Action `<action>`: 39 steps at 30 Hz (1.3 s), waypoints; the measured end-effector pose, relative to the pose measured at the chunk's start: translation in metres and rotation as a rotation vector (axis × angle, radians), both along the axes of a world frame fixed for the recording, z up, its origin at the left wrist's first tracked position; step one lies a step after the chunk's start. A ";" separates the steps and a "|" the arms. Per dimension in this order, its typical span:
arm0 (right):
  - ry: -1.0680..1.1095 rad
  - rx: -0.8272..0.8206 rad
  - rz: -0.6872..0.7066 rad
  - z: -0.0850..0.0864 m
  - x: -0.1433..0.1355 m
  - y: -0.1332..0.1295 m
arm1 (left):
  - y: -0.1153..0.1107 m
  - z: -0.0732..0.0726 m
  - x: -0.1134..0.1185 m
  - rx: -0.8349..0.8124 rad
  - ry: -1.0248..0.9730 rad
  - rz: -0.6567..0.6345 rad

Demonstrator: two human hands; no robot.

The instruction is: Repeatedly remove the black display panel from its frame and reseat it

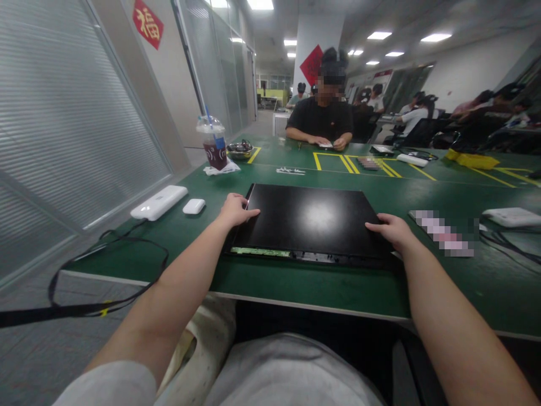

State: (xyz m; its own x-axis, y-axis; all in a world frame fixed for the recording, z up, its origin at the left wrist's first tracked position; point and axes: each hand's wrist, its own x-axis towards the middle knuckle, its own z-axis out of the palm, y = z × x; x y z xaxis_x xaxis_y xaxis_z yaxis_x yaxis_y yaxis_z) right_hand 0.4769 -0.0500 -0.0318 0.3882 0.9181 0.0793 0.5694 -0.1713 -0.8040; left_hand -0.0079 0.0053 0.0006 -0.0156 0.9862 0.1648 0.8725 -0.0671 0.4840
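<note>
A black display panel [308,217] lies on the green table in front of me, its glossy face up and reflecting a ceiling light. Along its near edge a narrow green circuit board [260,252] is exposed. My left hand [234,211] grips the panel's left edge, thumb on top and fingers around the side. On the opposite edge my right hand [393,231] holds on in the same way, its fingers partly hidden beyond the rim. Whether the panel's underside rests fully on the tabletop I cannot tell.
To the left are a white power bank [159,203] with a cable, a small white case [194,206] and a drink cup [214,146]. A metal bowl [240,150] stands behind. A blurred phone-like item [443,232] lies right. Across the table [321,293] sits a person [323,113].
</note>
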 end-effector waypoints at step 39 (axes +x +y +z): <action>0.012 -0.099 -0.134 0.015 -0.015 -0.008 | -0.010 0.009 0.009 -0.063 0.161 0.045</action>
State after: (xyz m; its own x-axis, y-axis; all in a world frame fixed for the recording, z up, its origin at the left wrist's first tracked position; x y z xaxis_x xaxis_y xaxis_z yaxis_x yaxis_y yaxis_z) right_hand 0.4615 -0.0582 -0.0170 0.5083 0.8611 -0.0144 0.5262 -0.3238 -0.7863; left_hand 0.0013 -0.0045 0.0095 -0.0385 0.9936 0.1062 0.9405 0.0001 0.3397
